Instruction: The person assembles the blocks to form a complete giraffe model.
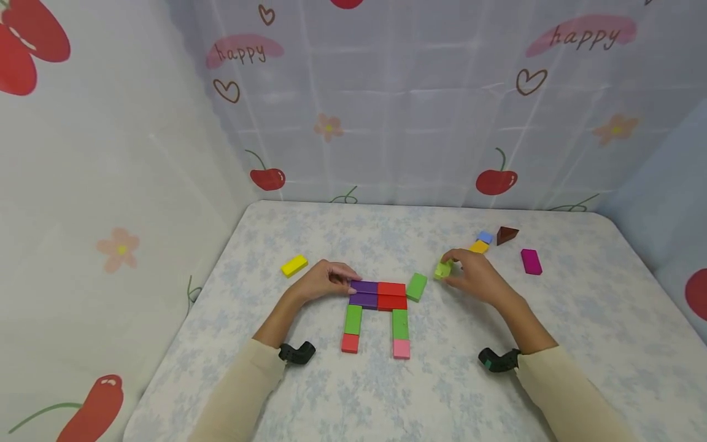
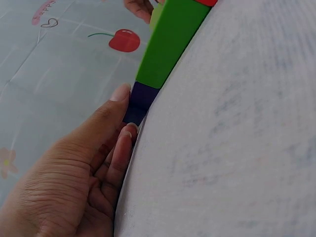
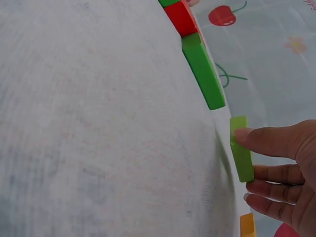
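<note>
My left hand [image 1: 326, 279] holds the left end of two purple blocks [image 1: 363, 299], thumb and fingertips touching them in the left wrist view. Two red blocks [image 1: 392, 301] lie against their right end. Below hang two legs: a green block [image 1: 353, 320] with a small red block [image 1: 350, 343], and a green block [image 1: 400, 324] with a pink block [image 1: 401, 348]. A tilted green block [image 1: 417, 286] lies by the upper right corner. To its right, my right hand [image 1: 475, 279] pinches a light green block [image 3: 241, 160] between thumb and fingers.
A yellow block [image 1: 294, 266] lies at the left. Beyond my right hand are an orange block [image 1: 479, 247], a blue block [image 1: 485, 237], a brown triangular block [image 1: 506, 234] and a magenta block [image 1: 531, 261]. Curtains with printed cherries border the table [image 1: 309, 393].
</note>
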`<action>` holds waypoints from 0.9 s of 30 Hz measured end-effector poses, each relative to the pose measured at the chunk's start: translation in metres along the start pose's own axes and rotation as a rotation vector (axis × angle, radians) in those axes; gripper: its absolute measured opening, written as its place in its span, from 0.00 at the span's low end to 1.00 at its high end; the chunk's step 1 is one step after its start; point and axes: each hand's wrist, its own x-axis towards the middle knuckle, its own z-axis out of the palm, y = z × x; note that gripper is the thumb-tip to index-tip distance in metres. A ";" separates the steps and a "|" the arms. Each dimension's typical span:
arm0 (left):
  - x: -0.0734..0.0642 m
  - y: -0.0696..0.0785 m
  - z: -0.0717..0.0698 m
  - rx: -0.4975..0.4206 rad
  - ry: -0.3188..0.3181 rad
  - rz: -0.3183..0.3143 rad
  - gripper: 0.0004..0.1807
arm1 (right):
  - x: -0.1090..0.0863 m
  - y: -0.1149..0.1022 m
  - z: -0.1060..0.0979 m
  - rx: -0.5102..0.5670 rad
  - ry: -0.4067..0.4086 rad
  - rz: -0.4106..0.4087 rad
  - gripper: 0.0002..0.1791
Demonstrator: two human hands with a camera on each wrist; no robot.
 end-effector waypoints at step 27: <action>-0.001 0.014 0.002 -0.036 -0.015 0.028 0.17 | 0.004 0.011 0.010 0.430 0.067 0.378 0.25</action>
